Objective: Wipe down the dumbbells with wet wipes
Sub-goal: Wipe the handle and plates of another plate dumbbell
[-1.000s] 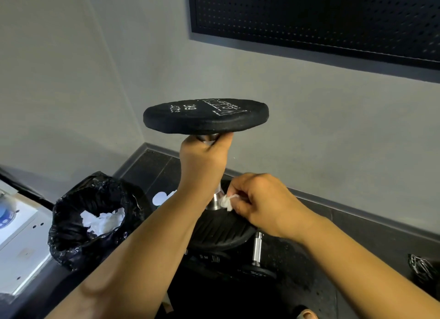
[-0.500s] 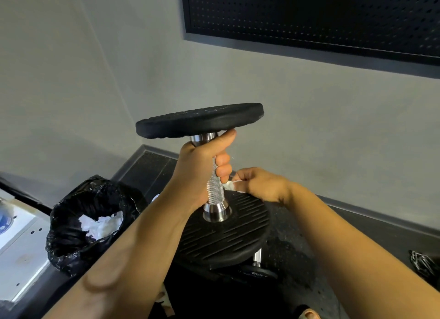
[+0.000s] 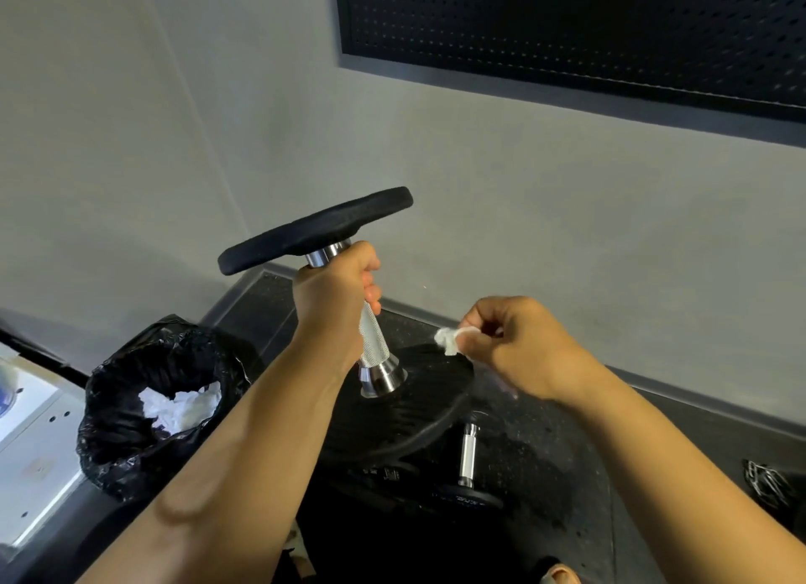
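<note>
A black dumbbell [image 3: 375, 348] with a knurled chrome handle stands nearly upright in the air, tilted so its top plate leans left. My left hand [image 3: 333, 296] grips the upper part of the handle, just under the top plate. My right hand [image 3: 510, 343] pinches a small crumpled white wet wipe [image 3: 449, 339] to the right of the handle, above the rim of the lower plate, and apart from the chrome. A second dumbbell [image 3: 467, 455] lies on the dark floor below, partly hidden by the lower plate.
A bin lined with a black bag [image 3: 131, 413] holds used white wipes at the lower left. A white box [image 3: 30, 444] sits at the left edge. Grey walls close the corner behind, with a black perforated panel [image 3: 567, 30] above. A black crumpled object [image 3: 767, 483] lies at the right.
My right hand with the wipe has come off the handle base and moved right and up. The dumbbell has tilted further, its top plate leaning left.
</note>
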`<state>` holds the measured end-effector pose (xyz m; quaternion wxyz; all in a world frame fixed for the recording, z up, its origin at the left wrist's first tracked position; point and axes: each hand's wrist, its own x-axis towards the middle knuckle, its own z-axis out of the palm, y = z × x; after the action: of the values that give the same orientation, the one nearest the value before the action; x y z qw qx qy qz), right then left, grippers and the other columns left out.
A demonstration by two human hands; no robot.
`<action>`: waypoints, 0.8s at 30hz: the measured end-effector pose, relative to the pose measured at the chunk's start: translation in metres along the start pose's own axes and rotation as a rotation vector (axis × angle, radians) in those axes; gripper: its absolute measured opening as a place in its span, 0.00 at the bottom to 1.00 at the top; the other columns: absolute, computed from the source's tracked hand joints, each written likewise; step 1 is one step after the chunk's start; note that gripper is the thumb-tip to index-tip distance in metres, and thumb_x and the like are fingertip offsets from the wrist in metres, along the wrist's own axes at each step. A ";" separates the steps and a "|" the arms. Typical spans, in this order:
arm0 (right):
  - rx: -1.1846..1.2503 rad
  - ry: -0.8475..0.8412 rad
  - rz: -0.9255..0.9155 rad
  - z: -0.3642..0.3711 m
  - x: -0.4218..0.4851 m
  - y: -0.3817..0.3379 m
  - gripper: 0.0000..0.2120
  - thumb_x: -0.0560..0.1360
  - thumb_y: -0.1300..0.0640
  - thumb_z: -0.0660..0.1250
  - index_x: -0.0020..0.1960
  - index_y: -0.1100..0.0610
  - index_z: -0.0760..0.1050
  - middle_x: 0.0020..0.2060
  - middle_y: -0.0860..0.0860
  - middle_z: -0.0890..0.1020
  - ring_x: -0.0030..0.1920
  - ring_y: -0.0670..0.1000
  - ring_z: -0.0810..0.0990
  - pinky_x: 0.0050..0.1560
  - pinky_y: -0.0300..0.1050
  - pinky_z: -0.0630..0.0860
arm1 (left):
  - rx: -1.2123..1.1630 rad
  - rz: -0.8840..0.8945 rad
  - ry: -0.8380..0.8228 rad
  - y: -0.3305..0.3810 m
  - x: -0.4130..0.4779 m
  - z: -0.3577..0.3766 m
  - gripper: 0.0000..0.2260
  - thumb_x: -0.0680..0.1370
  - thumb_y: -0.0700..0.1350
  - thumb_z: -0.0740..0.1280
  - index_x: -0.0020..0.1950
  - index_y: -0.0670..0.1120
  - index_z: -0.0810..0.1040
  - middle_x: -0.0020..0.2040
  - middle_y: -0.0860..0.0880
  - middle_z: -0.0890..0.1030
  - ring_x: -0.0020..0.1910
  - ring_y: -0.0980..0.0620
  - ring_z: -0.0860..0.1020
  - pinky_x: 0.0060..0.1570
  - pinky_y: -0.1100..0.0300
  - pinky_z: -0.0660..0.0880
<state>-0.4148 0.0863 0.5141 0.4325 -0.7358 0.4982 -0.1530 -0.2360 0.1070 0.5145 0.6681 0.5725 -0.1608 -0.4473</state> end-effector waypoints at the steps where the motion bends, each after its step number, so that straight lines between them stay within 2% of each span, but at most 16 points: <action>1: -0.072 0.011 -0.088 -0.001 -0.002 -0.007 0.04 0.75 0.58 0.69 0.42 0.57 0.79 0.28 0.44 0.78 0.27 0.40 0.74 0.32 0.34 0.71 | 0.000 0.001 -0.008 -0.001 0.000 -0.001 0.17 0.72 0.34 0.64 0.25 0.47 0.64 0.24 0.51 0.65 0.23 0.54 0.63 0.25 0.62 0.65; 3: -0.183 -0.122 -0.219 0.002 -0.007 -0.021 0.03 0.74 0.58 0.70 0.42 0.54 0.81 0.39 0.44 0.79 0.38 0.41 0.77 0.40 0.35 0.73 | 0.017 0.012 -0.026 -0.002 -0.001 -0.001 0.17 0.71 0.34 0.64 0.25 0.46 0.64 0.24 0.51 0.64 0.22 0.54 0.63 0.25 0.62 0.64; 5: -0.309 -0.295 -0.281 0.012 -0.008 -0.025 0.02 0.74 0.56 0.70 0.43 0.52 0.81 0.42 0.44 0.80 0.43 0.44 0.79 0.47 0.42 0.77 | 0.051 0.011 -0.064 -0.001 -0.002 -0.001 0.17 0.71 0.34 0.63 0.26 0.46 0.62 0.25 0.51 0.62 0.23 0.54 0.62 0.24 0.63 0.63; 6: -0.349 -0.322 -0.283 0.016 -0.007 -0.024 0.01 0.74 0.56 0.70 0.43 0.52 0.81 0.41 0.45 0.81 0.43 0.45 0.80 0.48 0.45 0.78 | 0.063 0.009 -0.090 0.000 -0.003 -0.002 0.17 0.71 0.34 0.63 0.26 0.47 0.61 0.25 0.50 0.61 0.23 0.54 0.61 0.23 0.63 0.63; 8: -0.394 -0.290 -0.271 0.018 0.003 -0.018 0.01 0.74 0.56 0.69 0.43 0.52 0.79 0.40 0.46 0.82 0.42 0.47 0.80 0.48 0.47 0.78 | 0.072 0.009 -0.152 0.003 -0.004 -0.003 0.18 0.70 0.33 0.62 0.25 0.47 0.60 0.26 0.50 0.59 0.23 0.54 0.59 0.22 0.64 0.61; 11: -0.437 -0.257 -0.244 0.019 0.024 -0.011 0.03 0.74 0.57 0.68 0.42 0.52 0.78 0.39 0.49 0.81 0.41 0.49 0.78 0.45 0.43 0.75 | 0.063 -0.015 -0.222 0.005 -0.006 -0.002 0.18 0.71 0.33 0.60 0.25 0.48 0.59 0.27 0.50 0.57 0.23 0.54 0.57 0.22 0.64 0.59; 16: -0.308 -0.319 -0.120 0.023 0.051 -0.001 0.04 0.74 0.59 0.70 0.41 0.53 0.77 0.36 0.47 0.78 0.41 0.47 0.76 0.41 0.36 0.72 | 0.048 -0.057 -0.301 0.008 -0.010 -0.001 0.17 0.71 0.34 0.58 0.26 0.48 0.57 0.27 0.50 0.58 0.23 0.55 0.58 0.23 0.64 0.58; 19: -0.180 -0.355 -0.006 0.025 0.061 0.004 0.06 0.72 0.53 0.73 0.40 0.53 0.77 0.37 0.50 0.79 0.39 0.48 0.77 0.44 0.43 0.76 | 0.021 -0.080 -0.379 0.010 -0.009 -0.003 0.16 0.71 0.34 0.56 0.26 0.48 0.56 0.25 0.52 0.59 0.22 0.56 0.59 0.22 0.64 0.59; 21: -0.140 -0.403 0.109 0.026 0.064 0.009 0.08 0.73 0.51 0.72 0.41 0.55 0.78 0.36 0.52 0.79 0.36 0.49 0.76 0.40 0.44 0.76 | -0.008 -0.092 -0.443 0.013 -0.009 -0.005 0.16 0.71 0.33 0.54 0.26 0.48 0.56 0.24 0.52 0.60 0.21 0.57 0.59 0.22 0.65 0.59; 22: -0.101 -0.424 0.177 0.025 0.064 0.011 0.07 0.74 0.52 0.71 0.41 0.55 0.78 0.35 0.53 0.78 0.32 0.49 0.75 0.34 0.43 0.74 | -0.022 -0.096 -0.473 0.014 -0.008 -0.006 0.16 0.70 0.33 0.54 0.27 0.48 0.56 0.23 0.53 0.60 0.21 0.57 0.59 0.22 0.65 0.59; 24: 0.005 -0.446 0.286 0.022 0.064 0.014 0.06 0.76 0.56 0.67 0.41 0.55 0.78 0.32 0.54 0.75 0.26 0.48 0.70 0.25 0.41 0.66 | -0.045 -0.103 -0.518 0.016 -0.007 -0.007 0.14 0.69 0.34 0.55 0.27 0.48 0.56 0.23 0.53 0.61 0.21 0.57 0.59 0.22 0.65 0.61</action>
<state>-0.3794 0.0398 0.4772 0.5505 -0.6724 0.4891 0.0744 -0.2280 0.1158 0.5289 0.5936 0.4313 -0.2868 -0.6159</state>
